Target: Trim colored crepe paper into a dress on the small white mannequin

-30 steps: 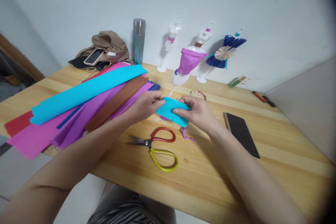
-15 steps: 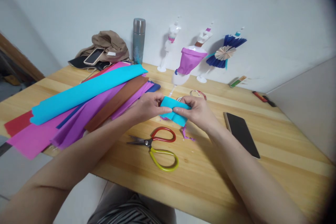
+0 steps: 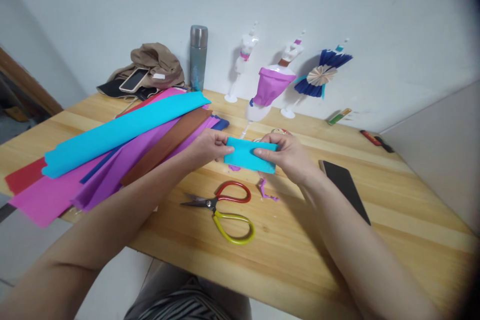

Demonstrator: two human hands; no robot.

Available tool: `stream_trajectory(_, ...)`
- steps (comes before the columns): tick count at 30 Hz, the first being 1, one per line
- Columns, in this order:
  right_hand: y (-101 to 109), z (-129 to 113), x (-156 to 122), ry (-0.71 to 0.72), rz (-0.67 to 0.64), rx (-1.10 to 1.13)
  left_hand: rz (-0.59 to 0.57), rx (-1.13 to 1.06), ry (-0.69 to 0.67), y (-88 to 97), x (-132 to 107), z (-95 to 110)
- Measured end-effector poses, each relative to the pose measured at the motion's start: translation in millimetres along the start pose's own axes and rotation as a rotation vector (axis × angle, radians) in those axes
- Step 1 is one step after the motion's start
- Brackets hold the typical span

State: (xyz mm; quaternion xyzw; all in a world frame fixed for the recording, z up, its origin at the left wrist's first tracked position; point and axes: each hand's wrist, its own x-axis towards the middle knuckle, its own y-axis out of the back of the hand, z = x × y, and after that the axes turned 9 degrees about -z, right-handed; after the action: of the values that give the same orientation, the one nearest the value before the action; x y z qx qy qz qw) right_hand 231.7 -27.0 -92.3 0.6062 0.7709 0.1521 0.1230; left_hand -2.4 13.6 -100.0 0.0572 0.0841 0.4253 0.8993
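A small rectangle of turquoise crepe paper (image 3: 245, 156) is stretched between my two hands above the table. My left hand (image 3: 212, 146) pinches its left edge between thumb and fingers. On the right side my right hand (image 3: 287, 156) grips it, thumb on the front face and fingers behind. Just beyond the paper stands a miniature dress form (image 3: 258, 112) wrapped in purple paper. Scissors (image 3: 215, 205) with one red and one yellow handle lie on the table nearer to me, blades slightly apart. Purple paper scraps (image 3: 266, 192) lie close by.
Long crepe paper strips (image 3: 127, 127) are heaped at the left. Behind them are a brown cloth (image 3: 157, 62), a phone (image 3: 134, 80) and a flask (image 3: 199, 60). More small dress forms (image 3: 245, 52) stand along the wall. A dark phone-like slab (image 3: 344, 190) lies at the right.
My hands have moved apart, the left one leftward, drawing the turquoise paper out flatter and wider. The scissors and the purple-wrapped form have stayed in place.
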Motion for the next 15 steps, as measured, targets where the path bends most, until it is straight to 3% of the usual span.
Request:
stream_trajectory(7, -0.8, 2.4, 2.0, -0.005, 0.017, 0.153, -0.102, 0.064, -0.015, 2.7, -2.8, -1.5)
stream_trajectory(12, -1.8, -0.9, 2.7, -0.001, 0.015, 0.142, -0.123, 0.109, -0.013, 6.6, 0.3, -6.6)
stream_trajectory(15, -3.6, -5.6, 1.5, -0.009, 0.003, 0.135, -0.095, 0.218, -0.096, 7.8, -1.4, -6.4)
